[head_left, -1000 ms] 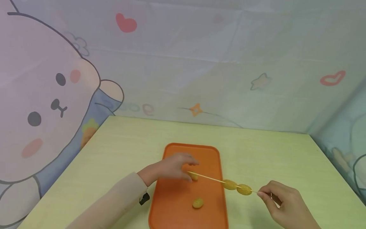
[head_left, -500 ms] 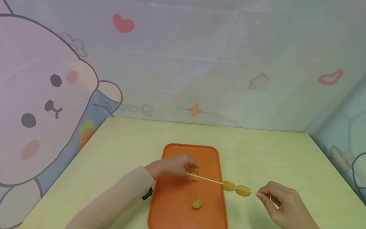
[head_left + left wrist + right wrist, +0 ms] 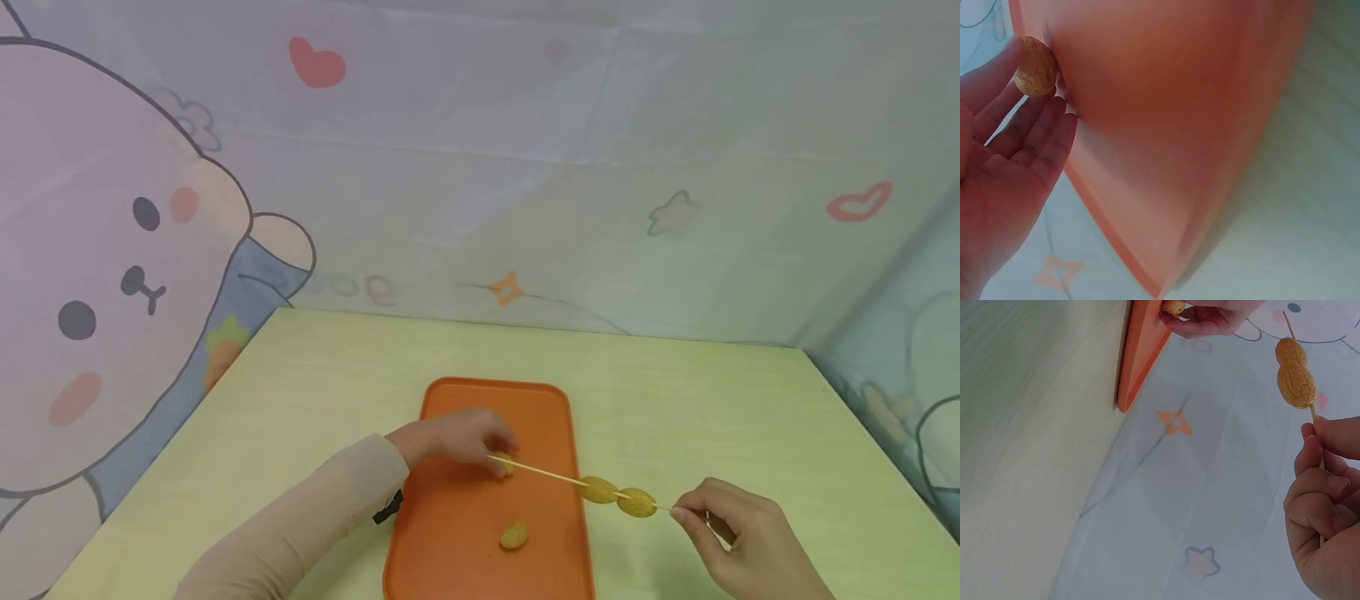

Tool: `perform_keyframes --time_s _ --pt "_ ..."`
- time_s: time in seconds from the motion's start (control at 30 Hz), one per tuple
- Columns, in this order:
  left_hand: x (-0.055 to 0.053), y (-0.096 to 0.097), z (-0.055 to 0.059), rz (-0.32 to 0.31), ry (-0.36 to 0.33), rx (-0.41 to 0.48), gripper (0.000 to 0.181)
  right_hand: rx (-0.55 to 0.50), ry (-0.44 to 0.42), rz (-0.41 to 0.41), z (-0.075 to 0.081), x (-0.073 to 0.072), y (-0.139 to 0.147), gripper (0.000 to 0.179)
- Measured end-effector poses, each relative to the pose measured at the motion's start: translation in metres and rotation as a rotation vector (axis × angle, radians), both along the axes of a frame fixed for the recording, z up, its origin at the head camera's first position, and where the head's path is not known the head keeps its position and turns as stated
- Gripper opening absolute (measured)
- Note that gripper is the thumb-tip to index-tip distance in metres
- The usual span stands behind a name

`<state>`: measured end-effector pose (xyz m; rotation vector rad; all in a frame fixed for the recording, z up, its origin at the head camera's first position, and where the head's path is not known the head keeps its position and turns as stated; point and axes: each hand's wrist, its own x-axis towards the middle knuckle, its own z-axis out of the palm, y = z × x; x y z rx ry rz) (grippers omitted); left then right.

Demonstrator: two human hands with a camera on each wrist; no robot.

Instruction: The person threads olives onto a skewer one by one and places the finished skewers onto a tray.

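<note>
The raised rim of the orange tray (image 3: 450, 542) can be followed along its far end and both long sides; its near end is cut off by the frame. Stretches of pale tabletop (image 3: 697, 408) are shown on both sides of the tray and beyond its far end, bounded behind it by a printed backdrop (image 3: 450, 167). The tray's left rim is crossed by a beige sleeve (image 3: 300, 517), while broad room is left to its right, around the right hand (image 3: 738, 533).

Across the tray's right rim a thin, pale skewer (image 3: 542, 472) is extended, its near end gripped narrowly between the right hand's thumb and curled fingers, its tip pointed toward the left hand (image 3: 465, 435) over the tray. Two plump, wrinkled, yellow-brown ovals are threaded on it, touching end to end: the inner piece (image 3: 598, 490) is seen against the tray's right rim, the outer piece (image 3: 637, 502) to the right of it.

Over the tray's middle, a rounded, crinkled piece (image 3: 1036, 67) is pinched between the left hand's thumb and fingers; whether it is lifted cannot be told. Nearer the tray's front, a similar loose piece (image 3: 513, 536) is laid, apart from both hands.
</note>
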<state>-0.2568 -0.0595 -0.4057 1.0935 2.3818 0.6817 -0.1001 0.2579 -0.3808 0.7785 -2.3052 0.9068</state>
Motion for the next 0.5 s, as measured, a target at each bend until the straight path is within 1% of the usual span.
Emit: perform_keyframes --time_s 0.3,0.5 --pt "0.0005 0.0010 0.0002 -0.018 0.012 -0.020 0.019 -0.009 0.005 0.008 -0.0016 0.0001 -0.0008 0.047" --pt "-0.0007 0.0005 -0.0010 -0.056 0.051 -0.006 0.017 -0.002 -0.018 -0.006 -0.0008 0.0007 -0.0007 0.046"
